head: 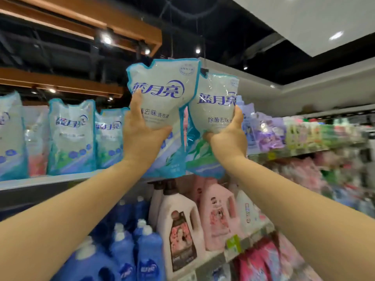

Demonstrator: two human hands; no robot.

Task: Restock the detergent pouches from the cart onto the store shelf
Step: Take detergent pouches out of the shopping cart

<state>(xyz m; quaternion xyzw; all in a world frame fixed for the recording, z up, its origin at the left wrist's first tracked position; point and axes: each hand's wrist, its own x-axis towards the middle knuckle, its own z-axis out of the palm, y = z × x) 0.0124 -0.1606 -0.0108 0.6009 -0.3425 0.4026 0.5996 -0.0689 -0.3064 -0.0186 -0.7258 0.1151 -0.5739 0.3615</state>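
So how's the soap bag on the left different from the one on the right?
The left detergent pouch is held higher than the right detergent pouch, and it looks bigger in this view. The left grip lays its thumb up the front of its pouch, while the right grip cups its pouch from below and beside. Both pouches are upright, pale blue and white, with the same blue logo.

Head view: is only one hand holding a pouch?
No, the left hand grips one pouch and the right hand grips a second pouch.
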